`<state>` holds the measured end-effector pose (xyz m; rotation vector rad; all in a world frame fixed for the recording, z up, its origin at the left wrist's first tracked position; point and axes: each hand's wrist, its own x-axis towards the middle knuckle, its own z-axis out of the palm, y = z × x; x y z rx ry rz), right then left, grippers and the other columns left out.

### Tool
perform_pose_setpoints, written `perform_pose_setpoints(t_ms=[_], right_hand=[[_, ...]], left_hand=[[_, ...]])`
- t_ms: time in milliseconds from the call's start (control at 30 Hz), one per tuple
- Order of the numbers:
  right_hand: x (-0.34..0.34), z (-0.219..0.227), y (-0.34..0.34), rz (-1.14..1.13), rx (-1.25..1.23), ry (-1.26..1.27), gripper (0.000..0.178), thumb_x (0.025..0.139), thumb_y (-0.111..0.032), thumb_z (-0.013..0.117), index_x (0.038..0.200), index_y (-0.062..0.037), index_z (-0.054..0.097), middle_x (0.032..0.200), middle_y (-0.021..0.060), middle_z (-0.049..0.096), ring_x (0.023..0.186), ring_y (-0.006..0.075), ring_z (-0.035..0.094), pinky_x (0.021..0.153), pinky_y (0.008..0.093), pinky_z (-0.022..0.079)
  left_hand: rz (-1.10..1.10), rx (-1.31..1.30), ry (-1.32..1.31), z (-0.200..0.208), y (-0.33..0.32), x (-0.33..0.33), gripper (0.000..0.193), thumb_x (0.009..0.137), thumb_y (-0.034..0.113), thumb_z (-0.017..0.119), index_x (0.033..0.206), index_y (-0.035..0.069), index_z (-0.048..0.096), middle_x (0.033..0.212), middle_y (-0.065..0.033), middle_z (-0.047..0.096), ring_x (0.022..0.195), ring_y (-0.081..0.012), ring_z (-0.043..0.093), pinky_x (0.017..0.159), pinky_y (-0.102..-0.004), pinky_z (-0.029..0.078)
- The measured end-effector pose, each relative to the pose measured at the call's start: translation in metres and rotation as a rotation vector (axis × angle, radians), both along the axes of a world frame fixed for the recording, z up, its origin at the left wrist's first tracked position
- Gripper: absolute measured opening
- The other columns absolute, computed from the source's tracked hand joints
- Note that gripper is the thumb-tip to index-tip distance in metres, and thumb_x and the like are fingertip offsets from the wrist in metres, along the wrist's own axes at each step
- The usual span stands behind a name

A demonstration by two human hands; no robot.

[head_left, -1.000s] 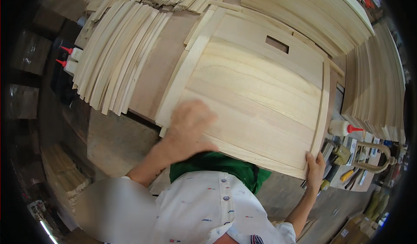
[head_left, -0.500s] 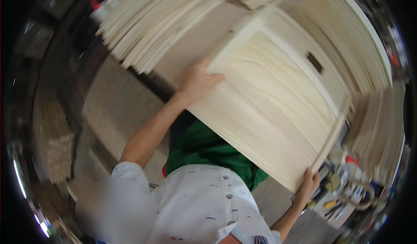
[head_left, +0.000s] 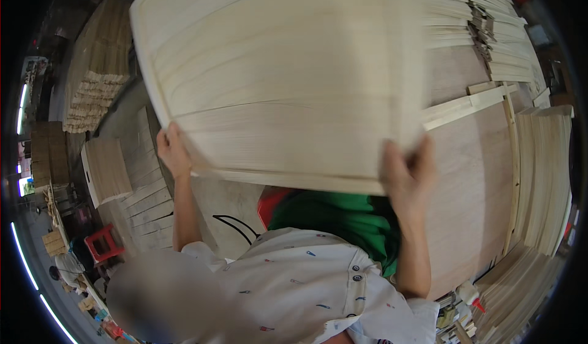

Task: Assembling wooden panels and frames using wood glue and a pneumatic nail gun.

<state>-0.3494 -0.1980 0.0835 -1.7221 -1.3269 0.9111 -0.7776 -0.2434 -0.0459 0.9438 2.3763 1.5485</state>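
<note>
A large pale wooden panel with a raised rim [head_left: 275, 80] is held up in front of my body, blurred along its right side. A dark slot shows at its top, partly cut off by the picture's edge. My left hand [head_left: 176, 154] grips the near left corner, with the thumb and finger over the rim. Around the near right corner closes my right hand [head_left: 410, 175], blurred by motion. Both hands' remaining fingers are hidden or unclear. The panel's underside is out of sight.
To the right stands a plywood-topped workbench [head_left: 468, 191] with wooden strips. Stacked thin boards [head_left: 542, 178] line its right end, beside a white red-tipped bottle [head_left: 470, 296]. On the left are a pile of wood [head_left: 101, 68], stacked panels [head_left: 107, 169] and a red stool [head_left: 103, 244].
The panel has moved left, away from the bench, and turned. My body and the view have swung left with it. Both hands have stayed on the panel.
</note>
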Motion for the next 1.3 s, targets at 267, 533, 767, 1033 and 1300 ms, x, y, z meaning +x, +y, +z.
perform_pose_setpoints(t_ms=[267,533,767,1033,1300], right_hand=[[-0.104,-0.210,0.071,0.413,-0.219,-0.190,0.035,0.084,-0.021,0.065,0.104,0.0045,0.052,0.092,0.0275,0.064,0.089,0.0466,0.062,0.077,0.0522,0.049],[-0.113,-0.257,0.114,0.465,-0.356,-0.302,0.036,0.085,-0.025,0.058,0.106,0.0032,0.050,0.095,0.0260,0.065,0.094,0.0430,0.062,0.085,0.0503,0.048],[-0.127,-0.282,0.111,0.591,-0.439,-0.468,0.054,0.086,-0.030,0.060,0.129,-0.0022,0.041,0.126,0.0255,0.052,0.119,0.0400,0.051,0.100,0.0471,0.044],[-0.112,-0.294,0.107,0.594,-0.416,-0.333,0.059,0.091,-0.031,0.055,0.140,-0.0016,0.038,0.139,0.0245,0.045,0.128,0.0391,0.044,0.106,0.0424,0.038],[-0.141,-0.346,0.105,0.603,-0.300,-0.459,0.035,0.092,-0.025,0.046,0.118,-0.0023,0.052,0.104,0.0163,0.062,0.092,0.0303,0.063,0.077,0.0421,0.052]], left_hand=[[0.292,-0.331,-0.054,-0.117,-0.104,-0.071,0.041,0.089,0.035,0.066,0.075,-0.001,0.056,0.068,-0.0051,0.052,0.062,-0.0131,0.045,0.057,-0.0329,0.040],[0.217,-0.498,0.001,-0.157,-0.048,-0.098,0.056,0.086,0.047,0.065,0.088,-0.009,0.062,0.083,-0.0196,0.065,0.074,-0.0300,0.059,0.070,-0.0435,0.047],[0.100,-0.864,0.238,-0.207,-0.039,-0.143,0.060,0.087,0.044,0.060,0.116,-0.009,0.061,0.118,-0.0278,0.060,0.117,-0.0385,0.053,0.095,-0.0431,0.044],[0.010,-0.905,0.375,-0.222,-0.032,-0.133,0.047,0.091,0.041,0.053,0.103,-0.003,0.064,0.106,-0.0289,0.060,0.101,-0.0399,0.059,0.084,-0.0487,0.045],[-0.210,-1.322,0.507,-0.255,-0.056,-0.202,0.045,0.098,0.030,0.046,0.141,0.019,0.047,0.116,-0.0093,0.062,0.099,-0.0229,0.064,0.085,-0.0323,0.051]])
